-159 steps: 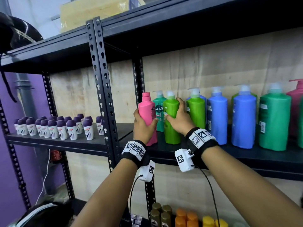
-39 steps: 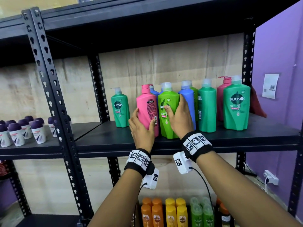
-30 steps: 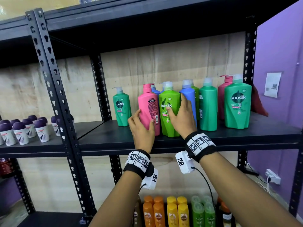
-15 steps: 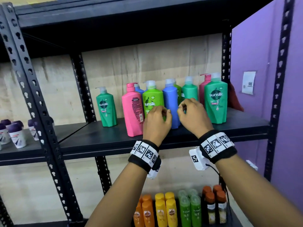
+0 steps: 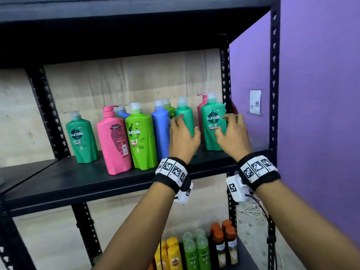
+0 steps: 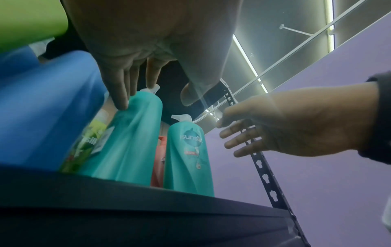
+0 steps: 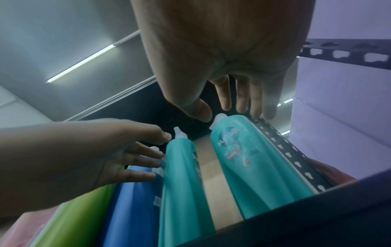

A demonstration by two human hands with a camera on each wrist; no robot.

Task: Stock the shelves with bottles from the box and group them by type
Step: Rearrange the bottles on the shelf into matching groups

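Now left hand (image 5: pixel 183 137) fingers apart, maybe touching teal bottle (image 5: pixel 185 117); right hand (image 5: pixel 232 133) spread, empty.

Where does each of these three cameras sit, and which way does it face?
Head: on the head, looking forward and down at the shelf of bottles; both forearms and hands show.
Left wrist: under the left hand, looking up along its fingers; the right hand shows too.
Right wrist: under the right hand, looking up along its fingers; the left hand shows too.
Shared: all three show the teal bottle labelled sunsilk.
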